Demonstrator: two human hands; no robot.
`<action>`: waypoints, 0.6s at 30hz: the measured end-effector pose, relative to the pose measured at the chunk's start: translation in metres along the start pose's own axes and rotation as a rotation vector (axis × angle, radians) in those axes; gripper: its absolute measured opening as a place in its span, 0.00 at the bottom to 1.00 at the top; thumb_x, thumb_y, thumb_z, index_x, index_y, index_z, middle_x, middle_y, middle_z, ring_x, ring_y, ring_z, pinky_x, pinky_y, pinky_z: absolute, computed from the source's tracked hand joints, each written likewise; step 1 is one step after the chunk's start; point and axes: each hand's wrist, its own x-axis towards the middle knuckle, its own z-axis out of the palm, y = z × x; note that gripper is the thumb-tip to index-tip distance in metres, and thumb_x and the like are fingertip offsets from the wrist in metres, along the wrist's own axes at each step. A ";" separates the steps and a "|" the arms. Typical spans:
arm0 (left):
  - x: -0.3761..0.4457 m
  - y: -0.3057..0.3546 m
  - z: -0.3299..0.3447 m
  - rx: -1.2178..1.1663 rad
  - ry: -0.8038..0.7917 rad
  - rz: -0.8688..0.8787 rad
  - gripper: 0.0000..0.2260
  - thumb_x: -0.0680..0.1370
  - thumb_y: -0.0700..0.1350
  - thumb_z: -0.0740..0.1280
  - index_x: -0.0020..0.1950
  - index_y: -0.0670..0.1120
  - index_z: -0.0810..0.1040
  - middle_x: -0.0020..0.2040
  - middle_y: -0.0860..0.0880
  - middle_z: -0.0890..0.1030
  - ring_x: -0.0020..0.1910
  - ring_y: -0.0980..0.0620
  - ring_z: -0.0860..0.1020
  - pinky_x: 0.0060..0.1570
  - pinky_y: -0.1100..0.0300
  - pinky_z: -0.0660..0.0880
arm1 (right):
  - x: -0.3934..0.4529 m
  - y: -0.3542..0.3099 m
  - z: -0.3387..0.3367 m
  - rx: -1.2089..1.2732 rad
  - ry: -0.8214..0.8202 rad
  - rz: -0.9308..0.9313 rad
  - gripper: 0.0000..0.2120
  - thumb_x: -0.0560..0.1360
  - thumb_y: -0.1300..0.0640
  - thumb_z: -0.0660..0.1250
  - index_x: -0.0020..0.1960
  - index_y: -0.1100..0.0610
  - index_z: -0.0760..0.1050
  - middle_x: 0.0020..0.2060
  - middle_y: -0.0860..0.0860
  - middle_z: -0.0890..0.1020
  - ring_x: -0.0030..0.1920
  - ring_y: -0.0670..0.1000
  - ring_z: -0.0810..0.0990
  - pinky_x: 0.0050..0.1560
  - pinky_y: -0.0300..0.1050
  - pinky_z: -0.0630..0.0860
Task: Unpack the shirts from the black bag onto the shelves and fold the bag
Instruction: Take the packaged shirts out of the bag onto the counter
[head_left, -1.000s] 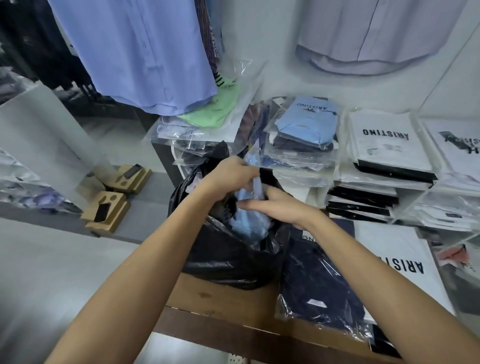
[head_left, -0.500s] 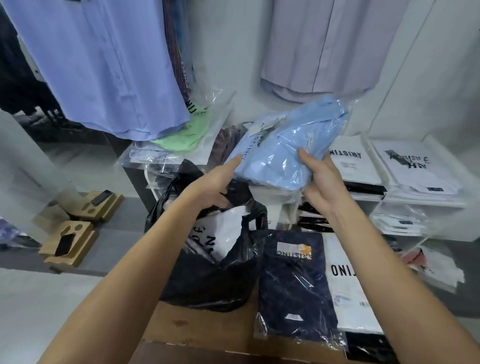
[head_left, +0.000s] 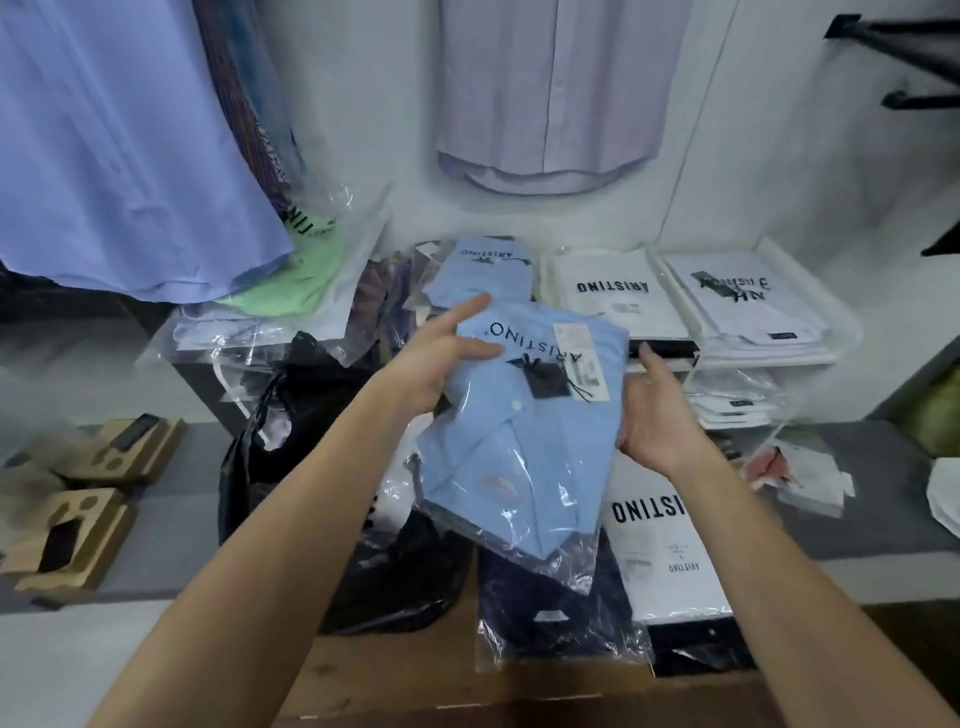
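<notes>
A light blue shirt (head_left: 524, 431) in a clear plastic sleeve is held flat in the air between both hands. My left hand (head_left: 441, 358) grips its upper left edge, fingers spread over the top. Under its right edge, my right hand (head_left: 654, 410) supports it with the palm. The black bag (head_left: 291, 415) slumps open on the wooden table (head_left: 374, 670) below and to the left, partly hidden by my left arm. Behind, the shelves (head_left: 691, 358) carry stacks of packed shirts, with another blue packed shirt (head_left: 483, 270) on top in the middle.
A navy packed shirt (head_left: 561, 608) and a white packed shirt (head_left: 670, 561) lie on the table to the right of the bag. Hanging shirts (head_left: 124, 145) fill the wall above. Cardboard boxes (head_left: 67, 535) sit on a grey ledge at left.
The blue shirt came out of the black bag, rose, then turned flat with its printed face up. It sits lower and closer to me now, still in both hands.
</notes>
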 end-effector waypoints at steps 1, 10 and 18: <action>0.002 -0.010 0.010 0.164 0.026 -0.025 0.31 0.73 0.35 0.74 0.73 0.54 0.73 0.70 0.46 0.76 0.66 0.46 0.78 0.65 0.49 0.75 | 0.001 0.005 -0.003 -0.056 0.022 0.023 0.28 0.80 0.38 0.60 0.67 0.58 0.78 0.61 0.58 0.83 0.59 0.57 0.83 0.58 0.53 0.78; 0.008 -0.085 0.057 1.203 -0.197 -0.444 0.33 0.79 0.47 0.66 0.80 0.41 0.57 0.77 0.43 0.65 0.69 0.43 0.72 0.68 0.51 0.72 | 0.027 0.099 -0.049 -0.593 0.415 0.101 0.15 0.67 0.64 0.80 0.50 0.57 0.78 0.48 0.58 0.86 0.42 0.55 0.85 0.41 0.48 0.82; 0.015 -0.052 0.039 0.830 0.048 -0.033 0.14 0.79 0.42 0.65 0.64 0.46 0.79 0.58 0.48 0.80 0.50 0.52 0.79 0.42 0.68 0.74 | 0.032 0.144 -0.064 -1.387 0.494 0.289 0.27 0.77 0.53 0.67 0.74 0.51 0.65 0.65 0.60 0.67 0.67 0.65 0.67 0.65 0.56 0.69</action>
